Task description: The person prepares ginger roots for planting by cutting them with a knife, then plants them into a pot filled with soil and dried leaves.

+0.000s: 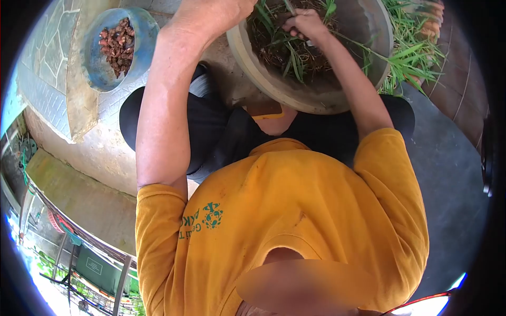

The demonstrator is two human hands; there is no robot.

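Observation:
A large grey pot (316, 100) stands tilted in front of my knees, holding dark soil and green grass blades (295, 58). My right hand (305, 23) is inside the pot, over the soil, shut on a thin tool (289, 6) that pokes out among the grass. Only a little of the tool shows. My left hand (216, 13) is at the pot's left rim. The top of the frame cuts off its fingers, so their grip is hidden.
A blue bowl (142, 42) of reddish-brown stones (118, 45) sits on the paved ledge at the upper left. More grass (414, 58) grows beside the pot at the upper right. Dark flooring (448, 168) lies to the right. My yellow shirt (284, 210) fills the lower middle.

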